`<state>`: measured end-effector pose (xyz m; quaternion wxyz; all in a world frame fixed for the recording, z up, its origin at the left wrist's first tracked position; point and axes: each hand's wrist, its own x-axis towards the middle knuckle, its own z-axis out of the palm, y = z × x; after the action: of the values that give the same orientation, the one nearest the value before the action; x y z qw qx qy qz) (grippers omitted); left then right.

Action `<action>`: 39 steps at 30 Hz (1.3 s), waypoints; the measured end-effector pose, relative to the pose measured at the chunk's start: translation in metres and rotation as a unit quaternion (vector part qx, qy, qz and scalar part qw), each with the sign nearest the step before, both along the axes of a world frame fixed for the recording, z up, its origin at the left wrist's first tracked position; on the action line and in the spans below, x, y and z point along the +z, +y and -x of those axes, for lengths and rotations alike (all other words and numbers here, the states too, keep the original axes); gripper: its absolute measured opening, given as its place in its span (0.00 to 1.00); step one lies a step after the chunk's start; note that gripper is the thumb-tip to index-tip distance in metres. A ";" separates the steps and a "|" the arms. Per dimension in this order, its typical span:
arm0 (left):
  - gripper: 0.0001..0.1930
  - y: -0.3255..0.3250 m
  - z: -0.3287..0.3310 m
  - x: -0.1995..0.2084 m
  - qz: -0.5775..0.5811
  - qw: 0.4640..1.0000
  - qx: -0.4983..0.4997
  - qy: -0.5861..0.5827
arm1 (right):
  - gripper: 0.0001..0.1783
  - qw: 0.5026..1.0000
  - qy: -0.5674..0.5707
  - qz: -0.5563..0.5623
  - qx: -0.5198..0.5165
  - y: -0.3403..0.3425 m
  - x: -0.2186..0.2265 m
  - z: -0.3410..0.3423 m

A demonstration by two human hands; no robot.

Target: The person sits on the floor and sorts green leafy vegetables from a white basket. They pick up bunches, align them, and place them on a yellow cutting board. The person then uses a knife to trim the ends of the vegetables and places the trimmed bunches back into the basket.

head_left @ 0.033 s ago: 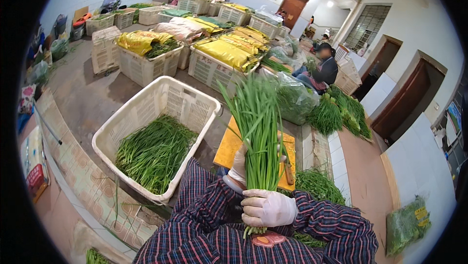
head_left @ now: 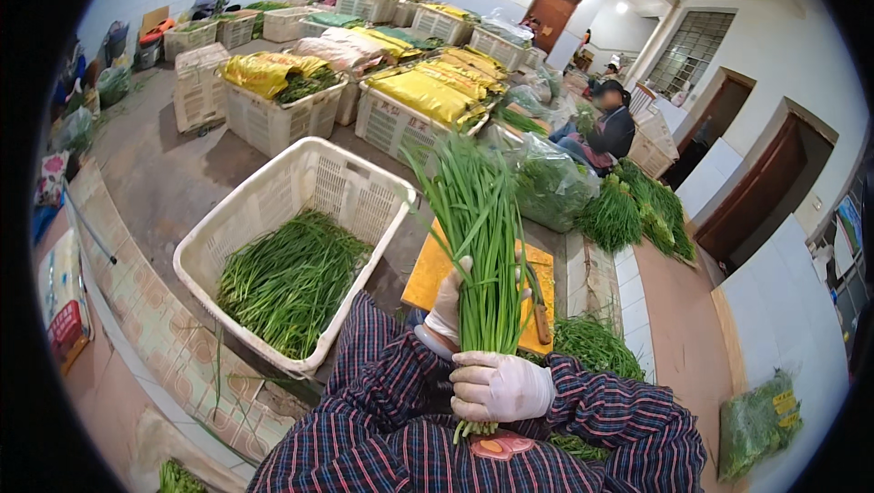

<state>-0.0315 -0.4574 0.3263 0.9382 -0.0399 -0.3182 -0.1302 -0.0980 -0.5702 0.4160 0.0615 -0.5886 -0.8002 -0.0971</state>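
Observation:
An upright bunch of long green chives [head_left: 487, 293] stands in front of my chest, cut ends down and leaf tips fanning out above. Wrapped round its left side is my left hand [head_left: 448, 304], in a white glove, with fingertips showing at both edges. Lower down, my gloved right hand [head_left: 503, 388] closes round the stems, whose pale ends stick out beneath it. Behind the bunch lies a yellow board [head_left: 431, 265], partly covered by the leaves. A knife with a wooden handle [head_left: 542, 322] rests on the board's right side.
To the left, a white plastic crate [head_left: 202, 297] holds loose chives. More chives [head_left: 596, 347] lie right of the board. Filled crates [head_left: 401, 124] with yellow bags stand beyond. A co-worker [head_left: 608, 129] sits at the right among greens. A bagged bundle [head_left: 760, 425] lies far right.
The view has shifted very slightly. The leaf tips, blurred before, look sharper now; both hands keep their hold on the chives.

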 end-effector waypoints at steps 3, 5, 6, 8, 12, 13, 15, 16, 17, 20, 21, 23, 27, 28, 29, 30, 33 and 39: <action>0.31 0.009 -0.003 -0.006 0.002 0.997 -0.015 0.081 | 0.08 0.998 0.048 -0.019 -0.044 0.011 0.007 -0.003; 0.32 0.021 -0.003 0.006 -0.016 0.990 0.041 0.136 | 0.10 0.987 0.129 -0.066 -0.063 0.020 0.047 -0.017; 0.36 0.017 -0.009 0.006 -0.036 0.982 0.069 0.174 | 0.09 0.930 0.333 -0.131 -0.086 0.018 0.069 -0.027; 0.43 0.013 -0.011 0.003 -0.051 0.992 -0.063 0.102 | 0.08 0.839 0.425 -0.273 -0.201 -0.001 0.125 -0.054; 0.39 -0.033 0.016 -0.011 -0.295 0.932 -0.211 -0.005 | 0.11 0.713 0.445 -0.415 -0.348 -0.087 0.255 -0.077; 0.35 -0.040 0.021 -0.021 -0.349 0.898 -0.266 -0.028 | 0.13 0.710 0.434 -0.416 -0.367 -0.112 0.261 -0.088; 0.31 -0.054 0.039 -0.025 -0.399 0.848 -0.335 -0.101 | 0.12 0.676 0.278 -0.363 -0.578 -0.166 0.256 -0.107; 0.29 -0.049 0.048 -0.005 -0.461 0.819 -0.305 -0.156 | 0.11 0.683 0.247 -0.358 -0.587 -0.173 0.240 -0.095; 0.27 -0.033 0.055 0.019 -0.526 0.789 -0.248 -0.198 | 0.10 0.705 0.226 -0.349 -0.575 -0.164 0.225 -0.092; 0.24 -0.022 0.048 0.094 -0.523 0.820 -0.077 -0.219 | 0.16 0.630 0.341 -0.392 -0.578 -0.169 0.217 -0.085; 0.27 -0.032 0.036 0.115 -0.533 0.793 0.110 -0.273 | 0.16 0.631 0.319 -0.420 -0.569 -0.163 0.211 -0.077; 0.43 -0.045 0.032 0.177 -0.461 0.778 0.362 -0.229 | 0.16 0.640 0.341 -0.353 -0.591 -0.148 0.211 -0.072; 0.67 -0.089 -0.016 0.224 -0.467 0.667 0.508 -0.282 | 0.19 0.657 0.422 -0.367 -0.506 -0.101 0.201 -0.068; 0.68 -0.094 -0.021 0.223 -0.436 0.653 0.544 -0.294 | 0.18 0.657 0.478 -0.381 -0.440 -0.097 0.196 -0.075; 0.69 -0.096 -0.026 0.220 -0.405 0.637 0.580 -0.305 | 0.14 0.630 0.524 -0.419 -0.391 -0.091 0.193 -0.078; 0.69 -0.091 -0.032 0.215 -0.433 0.658 0.550 -0.277 | 0.13 0.639 0.524 -0.414 -0.382 -0.089 0.193 -0.080; 0.63 -0.069 -0.056 0.190 -0.410 0.765 0.429 -0.253 | 0.13 0.612 0.568 -0.439 -0.332 -0.058 0.182 -0.077; 0.33 -0.036 -0.037 0.178 -0.417 0.858 0.234 -0.190 | 0.19 0.701 0.456 -0.455 -0.308 -0.024 0.152 -0.097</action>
<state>0.0059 -0.4939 0.5045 0.7911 0.4558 -0.4066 -0.0327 -0.0012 -0.5946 0.5678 0.6455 -0.6752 -0.3070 -0.1825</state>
